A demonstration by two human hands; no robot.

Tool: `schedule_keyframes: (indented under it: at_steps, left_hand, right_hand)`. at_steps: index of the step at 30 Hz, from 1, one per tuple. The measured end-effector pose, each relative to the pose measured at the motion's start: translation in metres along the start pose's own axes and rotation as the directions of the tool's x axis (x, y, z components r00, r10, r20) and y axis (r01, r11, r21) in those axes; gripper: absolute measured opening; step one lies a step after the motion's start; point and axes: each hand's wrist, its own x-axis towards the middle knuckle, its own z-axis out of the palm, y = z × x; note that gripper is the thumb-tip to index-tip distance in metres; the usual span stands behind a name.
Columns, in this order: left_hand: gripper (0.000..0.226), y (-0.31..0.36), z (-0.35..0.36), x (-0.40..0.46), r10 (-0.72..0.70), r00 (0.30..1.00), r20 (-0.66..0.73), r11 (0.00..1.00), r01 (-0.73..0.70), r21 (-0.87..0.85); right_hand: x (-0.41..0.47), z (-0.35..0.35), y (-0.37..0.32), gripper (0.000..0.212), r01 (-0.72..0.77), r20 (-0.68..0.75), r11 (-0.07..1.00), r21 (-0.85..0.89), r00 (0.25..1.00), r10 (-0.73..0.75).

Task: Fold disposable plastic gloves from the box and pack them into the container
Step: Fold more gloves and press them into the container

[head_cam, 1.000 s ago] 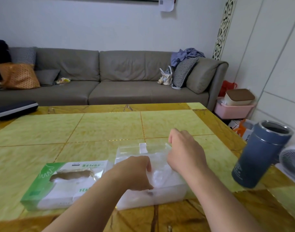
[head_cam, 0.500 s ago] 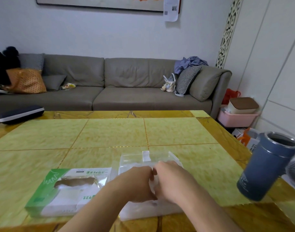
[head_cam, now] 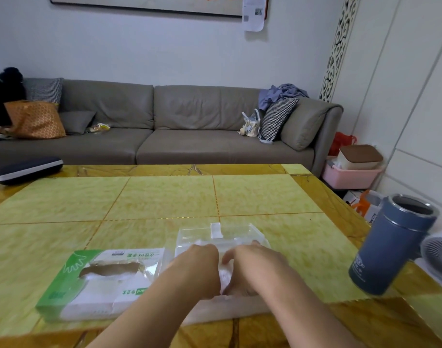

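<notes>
Light was soft, even, dim-ish daylight; no hard shadows. Faint sheen on the table [head_cam: 164, 197] toward 6 o'clock. My hands [head_cam: 230, 270] were motion-blurred. Wide-angle bending tilted the blue cup [head_cam: 390, 244] at 3 o'clock.

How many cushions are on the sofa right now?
3: a checked one at the far left, a plain grey one beside it, a checked one at the right end. Others may be hidden.

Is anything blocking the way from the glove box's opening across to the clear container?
Nothing visible does. The glove box lies directly left of the clear container, top slot exposed. The container has no lid on it. Only the left hand and right hand are over it, pressing on white plastic inside. The blue flask stands off to the right.
</notes>
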Motion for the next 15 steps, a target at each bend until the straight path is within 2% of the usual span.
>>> schedule_keyframes:
  at_steps: [3,6,7,12,15]
  left_hand:
    - [0.021,0.005,-0.002,0.004,-0.018,0.997,0.078,1.0,0.019,-0.011]
    - [0.05,0.01,-0.003,0.007,-0.04,0.99,0.133,0.999,0.039,0.01]
    - [0.053,0.011,-0.002,0.008,-0.037,0.989,0.144,0.999,0.039,-0.008]
    - [0.019,0.006,0.005,0.016,-0.049,0.991,0.122,0.99,0.064,-0.123]
    - [0.02,0.004,0.011,0.021,-0.1,0.991,0.092,0.983,0.113,-0.143]
  right_hand:
    - [0.005,0.0,-0.001,0.063,-0.011,0.036,0.999,-0.041,0.999,0.013]
    - [0.01,-0.002,-0.002,0.068,-0.011,0.089,0.998,-0.06,0.996,0.016]
    - [0.012,-0.002,-0.002,0.069,-0.023,0.115,0.998,-0.054,0.993,0.029]
    - [0.015,-0.008,-0.001,0.063,-0.012,0.178,1.0,-0.012,0.984,0.014]
    - [0.013,-0.009,0.001,0.057,0.026,0.166,1.0,-0.016,0.986,-0.023]
